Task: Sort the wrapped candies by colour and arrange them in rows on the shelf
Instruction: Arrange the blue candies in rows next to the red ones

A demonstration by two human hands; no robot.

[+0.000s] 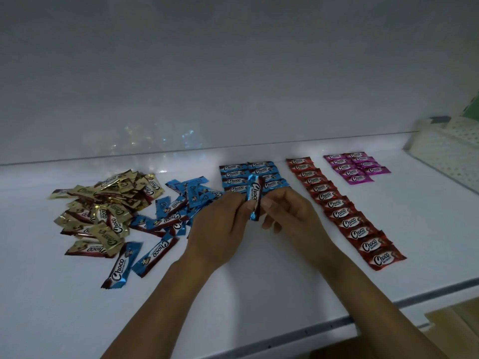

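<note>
Pinching one blue candy [254,196] between fingertip grips, left hand [220,229] and right hand [293,216].

Your left hand [220,224], your right hand [290,216] and the blue candy [255,195] they are pinching are hiding the blue rows' [233,174] end nearest the shelf's [285,294] front edge; the perforated panel [440,151] is running off the picture's right edge.
</note>
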